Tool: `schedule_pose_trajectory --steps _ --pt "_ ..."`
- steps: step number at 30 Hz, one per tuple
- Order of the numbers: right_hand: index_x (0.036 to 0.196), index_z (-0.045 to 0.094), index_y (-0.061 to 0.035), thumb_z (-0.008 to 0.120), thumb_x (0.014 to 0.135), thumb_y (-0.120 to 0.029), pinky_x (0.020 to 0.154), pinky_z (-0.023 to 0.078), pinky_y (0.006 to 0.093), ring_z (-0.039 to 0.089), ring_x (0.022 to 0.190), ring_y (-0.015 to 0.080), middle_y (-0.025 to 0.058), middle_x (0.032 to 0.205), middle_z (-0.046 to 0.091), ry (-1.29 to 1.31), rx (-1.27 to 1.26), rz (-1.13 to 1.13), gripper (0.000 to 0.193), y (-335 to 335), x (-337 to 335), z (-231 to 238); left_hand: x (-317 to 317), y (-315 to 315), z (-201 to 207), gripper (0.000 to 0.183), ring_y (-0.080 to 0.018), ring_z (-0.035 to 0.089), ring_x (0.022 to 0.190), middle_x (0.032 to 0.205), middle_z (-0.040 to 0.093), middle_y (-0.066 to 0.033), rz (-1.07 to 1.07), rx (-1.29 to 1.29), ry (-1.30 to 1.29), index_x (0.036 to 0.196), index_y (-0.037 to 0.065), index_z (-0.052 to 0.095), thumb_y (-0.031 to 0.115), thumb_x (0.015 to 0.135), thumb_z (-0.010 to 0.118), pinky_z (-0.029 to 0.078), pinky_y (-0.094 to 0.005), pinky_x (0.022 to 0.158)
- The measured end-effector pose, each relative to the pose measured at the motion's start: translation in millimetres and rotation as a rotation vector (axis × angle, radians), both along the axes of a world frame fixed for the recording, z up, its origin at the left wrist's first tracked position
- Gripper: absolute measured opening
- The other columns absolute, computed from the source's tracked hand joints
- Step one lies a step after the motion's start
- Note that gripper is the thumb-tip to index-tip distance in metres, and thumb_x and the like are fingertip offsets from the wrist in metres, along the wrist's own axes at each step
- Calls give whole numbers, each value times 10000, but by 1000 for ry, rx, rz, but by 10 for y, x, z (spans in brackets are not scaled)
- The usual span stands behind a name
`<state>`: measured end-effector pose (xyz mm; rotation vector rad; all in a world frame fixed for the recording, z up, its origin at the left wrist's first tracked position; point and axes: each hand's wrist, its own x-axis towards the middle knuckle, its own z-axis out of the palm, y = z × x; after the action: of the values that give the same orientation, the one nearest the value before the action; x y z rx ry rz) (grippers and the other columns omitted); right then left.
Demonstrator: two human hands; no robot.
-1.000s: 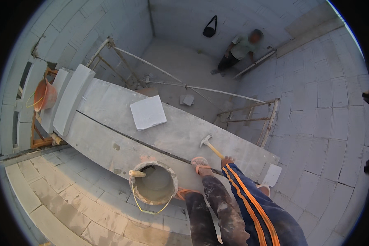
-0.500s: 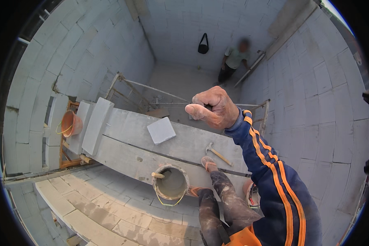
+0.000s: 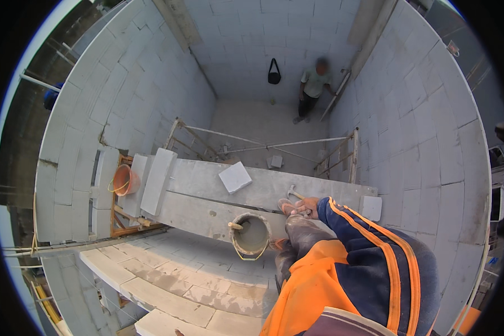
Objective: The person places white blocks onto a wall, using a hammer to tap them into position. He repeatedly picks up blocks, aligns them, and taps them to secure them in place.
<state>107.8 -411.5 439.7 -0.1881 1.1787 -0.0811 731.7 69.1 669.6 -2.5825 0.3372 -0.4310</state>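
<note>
My right hand (image 3: pixel 307 207) hangs low by my leg, its fingers loosely stretched and nothing visible in them. From this view it overlaps the handle of a hammer (image 3: pixel 295 192) on the grey scaffold planks (image 3: pixel 207 209); I cannot tell whether they touch. My sandalled foot (image 3: pixel 286 206) is beside the hand. Just left of my legs stands a bucket (image 3: pixel 251 234) of grey mortar, with a wooden-handled tool in it. A pale block (image 3: pixel 235 177) lies on the planks farther off. My left hand is out of sight.
Long pale blocks (image 3: pixel 158 182) and an orange bucket (image 3: pixel 126 180) are at the left end. Another block (image 3: pixel 371 208) sits at the right end. Scaffold rails (image 3: pixel 274 145) run beyond the planks. Below, a person (image 3: pixel 315 87) stands by the right wall. A block wall (image 3: pixel 168 297) curves nearby.
My right hand has dropped from a raised fist in front of me to beside my leg, and its fingers have loosened. The view has shifted, showing more wall tops and the right-end block.
</note>
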Motion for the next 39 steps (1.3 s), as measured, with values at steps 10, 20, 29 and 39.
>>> schedule_pose_trajectory --steps 10,20,29,39 --pt "1355 578 -18 411 1004 -549 1053 435 423 571 1256 308 196 1353 612 219 -563 1184 658 354 -204 -133 -3019 -4580 -204 788 -324 556 1310 1447 542 -200 -771 -301 1855 1530 66 385 456 909 674 439 -390 1082" --pt "1437 524 -65 697 884 -348 954 490 342 651 1106 258 130 1216 689 355 -1050 1018 645 -691 -288 274 -3249 -5347 -375 721 -357 549 1284 1388 584 -192 -932 139 1669 1511 79 409 422 911 618 427 -445 1084" --pt "1537 294 15 660 891 -388 849 546 396 707 940 340 161 975 748 335 -1128 1122 844 -1817 282 326 -2446 -3767 -735 854 -349 452 1388 1518 461 -199 113 -525 1268 1519 16 371 556 901 607 363 -367 1142" --pt "1504 356 2 571 986 -318 911 539 405 673 1042 346 180 1237 664 37 -502 1199 646 -2715 1146 705 -2780 -3329 -1354 805 -357 598 1230 1340 587 -277 123 -1245 1475 1496 -11 385 554 951 560 467 -383 1020"
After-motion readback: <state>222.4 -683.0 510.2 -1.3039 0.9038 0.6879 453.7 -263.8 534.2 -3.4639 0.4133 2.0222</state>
